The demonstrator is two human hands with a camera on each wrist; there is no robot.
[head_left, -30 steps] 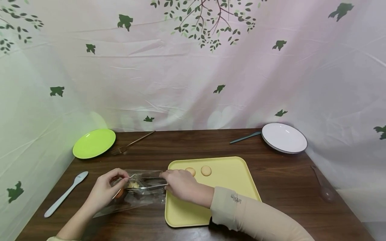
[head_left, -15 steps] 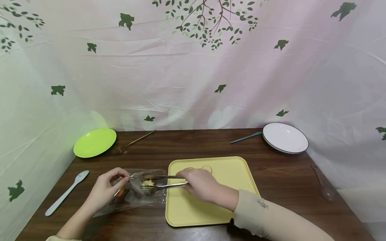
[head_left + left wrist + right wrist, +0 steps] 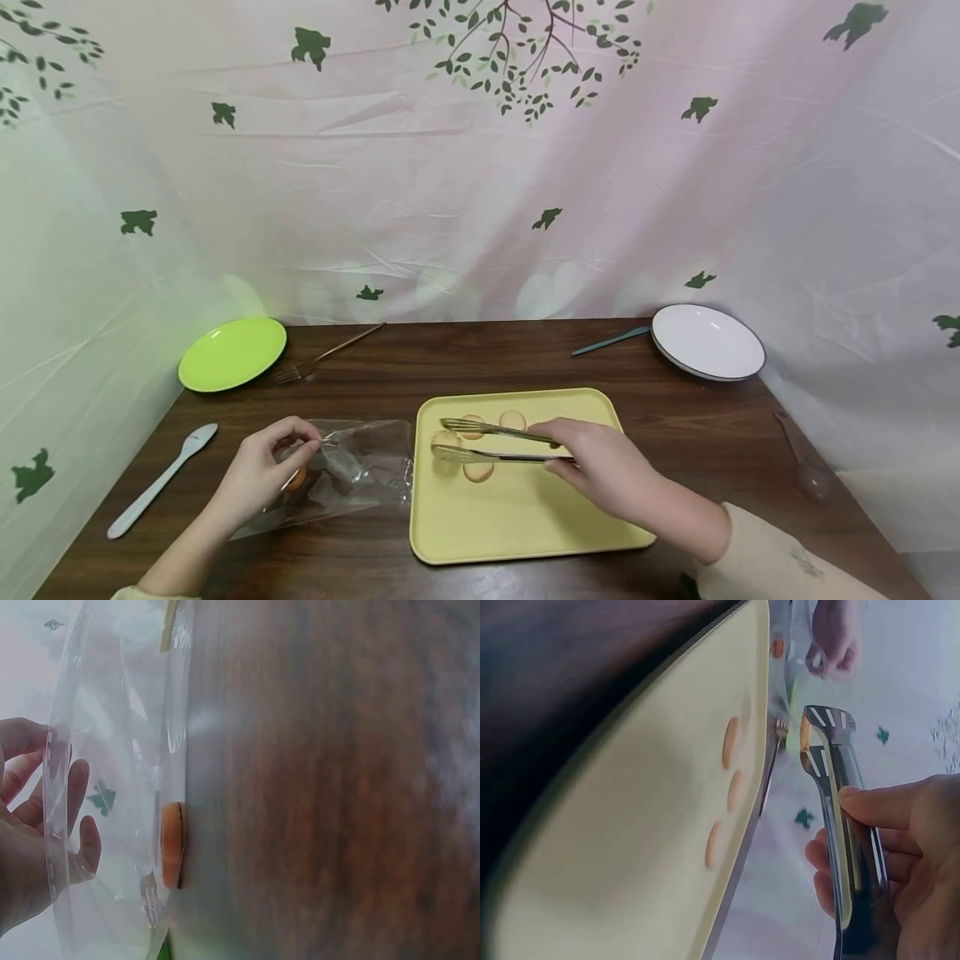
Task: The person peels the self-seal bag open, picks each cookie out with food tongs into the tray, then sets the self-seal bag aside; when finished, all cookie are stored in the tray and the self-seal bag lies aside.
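My right hand (image 3: 603,467) grips metal tongs (image 3: 487,457) over the yellow tray (image 3: 525,525). Between the tong tips is a round pale cookie (image 3: 444,438), seen edge-on in the right wrist view. Three similar cookies lie on the tray, among them one cookie (image 3: 513,420) near the back edge and another cookie (image 3: 478,472) below the tongs. My left hand (image 3: 264,467) pinches the rim of a clear plastic bag (image 3: 367,467) lying left of the tray. A round orange-brown piece (image 3: 172,845) shows through the film, partly hidden by the hand in the head view.
At the back left are a green plate (image 3: 234,354) and a copper-coloured fork (image 3: 330,353). A pale knife (image 3: 161,483) lies at the left. On the right are a white plate (image 3: 707,342), a dark teal utensil (image 3: 609,342) and a spoon (image 3: 806,467). Patterned cloth surrounds the table.
The tongs have come out of the bag to the right with the cookie between their tips, and are now over the tray. My left hand has stayed at the bag.
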